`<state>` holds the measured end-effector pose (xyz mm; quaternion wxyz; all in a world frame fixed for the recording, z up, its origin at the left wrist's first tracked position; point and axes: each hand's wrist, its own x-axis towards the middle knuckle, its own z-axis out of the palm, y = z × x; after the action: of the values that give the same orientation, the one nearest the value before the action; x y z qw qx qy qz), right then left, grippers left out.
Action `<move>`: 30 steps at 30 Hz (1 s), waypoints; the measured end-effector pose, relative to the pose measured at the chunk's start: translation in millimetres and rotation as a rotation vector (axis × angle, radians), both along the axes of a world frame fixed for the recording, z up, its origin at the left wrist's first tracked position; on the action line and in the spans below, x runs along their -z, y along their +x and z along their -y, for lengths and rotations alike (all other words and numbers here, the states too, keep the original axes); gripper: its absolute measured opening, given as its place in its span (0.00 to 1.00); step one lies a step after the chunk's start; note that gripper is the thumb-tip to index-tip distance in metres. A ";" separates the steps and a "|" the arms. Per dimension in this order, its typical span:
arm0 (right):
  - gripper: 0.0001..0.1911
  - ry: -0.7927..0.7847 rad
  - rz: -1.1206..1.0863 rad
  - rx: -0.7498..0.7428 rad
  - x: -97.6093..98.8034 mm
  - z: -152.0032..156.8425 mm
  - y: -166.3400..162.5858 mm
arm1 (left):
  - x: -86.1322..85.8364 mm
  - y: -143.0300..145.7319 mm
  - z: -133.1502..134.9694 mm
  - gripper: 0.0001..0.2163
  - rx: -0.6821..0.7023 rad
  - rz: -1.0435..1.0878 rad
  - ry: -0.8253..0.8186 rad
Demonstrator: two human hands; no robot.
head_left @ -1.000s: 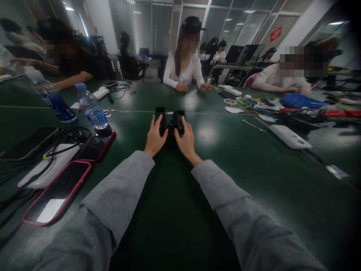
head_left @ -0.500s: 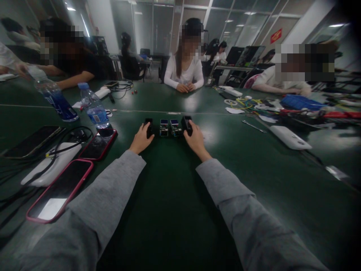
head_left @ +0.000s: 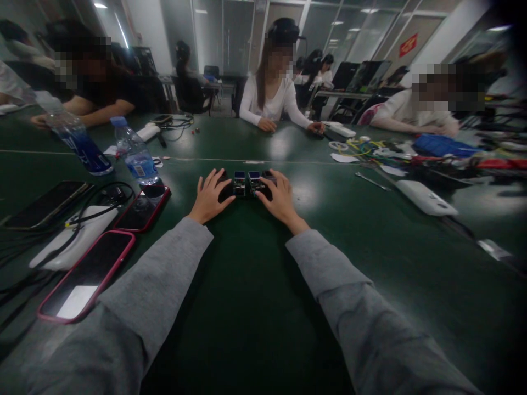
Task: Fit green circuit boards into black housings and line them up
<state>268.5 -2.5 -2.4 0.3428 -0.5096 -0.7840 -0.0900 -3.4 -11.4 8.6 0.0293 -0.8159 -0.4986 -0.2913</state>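
Two small circuit modules with blue screens (head_left: 246, 183) lie side by side on the dark green table (head_left: 255, 285), straight ahead of me. My left hand (head_left: 211, 195) rests beside them on the left, fingers spread flat over a small black part. My right hand (head_left: 278, 195) lies on the right, fingers stretched over another black part that is mostly hidden. Both grey sleeves reach in from the bottom edge.
To my left lie a red-cased phone (head_left: 84, 274), a second phone (head_left: 142, 207), a white power bank (head_left: 74, 244) with cables, and two water bottles (head_left: 135, 153). Tools, wires and a white box (head_left: 426, 197) sit at right. Other people sit across the table.
My hands held two black parts together, then drew apart and set them down, baring the two screen modules. Now both hands have opened and lie flat beside the modules.
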 end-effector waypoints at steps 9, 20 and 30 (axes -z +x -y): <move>0.16 -0.018 0.061 -0.026 0.5 -0.8 -1.9 | -8.8 19.5 -4.9 0.15 0.044 -0.035 0.031; 0.16 -0.087 0.027 -0.006 -0.2 -0.4 -1.9 | -4.8 5.4 -4.3 0.29 0.050 0.005 0.068; 0.17 -0.071 0.016 0.027 2.3 -2.3 -1.2 | 7.9 -23.4 -12.0 0.28 0.114 0.080 -0.100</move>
<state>267.4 -0.2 -4.6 0.3171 -0.5313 -0.7824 -0.0710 -26.8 0.6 0.7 -0.0480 -0.8313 -0.4658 -0.2994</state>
